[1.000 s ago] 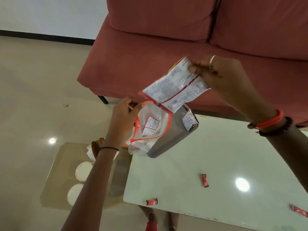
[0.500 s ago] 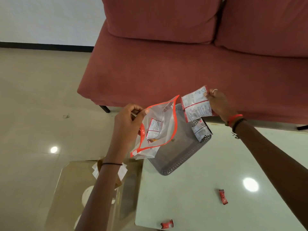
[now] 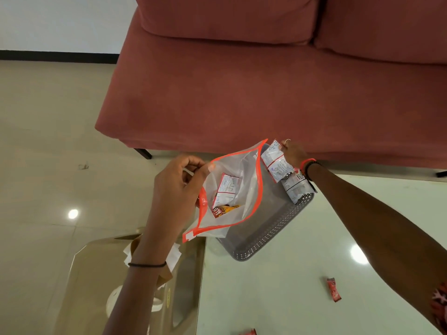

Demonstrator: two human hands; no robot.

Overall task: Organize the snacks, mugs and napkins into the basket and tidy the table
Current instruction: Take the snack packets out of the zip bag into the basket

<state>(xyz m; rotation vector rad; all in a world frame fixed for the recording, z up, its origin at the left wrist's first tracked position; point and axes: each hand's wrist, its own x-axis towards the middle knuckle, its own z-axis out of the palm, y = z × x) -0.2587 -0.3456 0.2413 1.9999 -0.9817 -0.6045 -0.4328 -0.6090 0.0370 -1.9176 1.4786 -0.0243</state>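
A snack packet (image 3: 274,163), pinched in the right hand (image 3: 294,154), is held over the grey basket (image 3: 266,234) while a zip bag (image 3: 232,189) is gripped open by the left hand (image 3: 176,187); a flat placement beside the lying packet (image 3: 297,187) looks best.

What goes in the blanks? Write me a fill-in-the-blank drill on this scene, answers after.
1. The left hand holds open a clear bag with an ____ rim.
2. The right hand holds a white snack packet over the grey ____.
3. The sofa behind the table is ____.
4. A small red wrapper lies on the ____.

Answers: orange; basket; red; table
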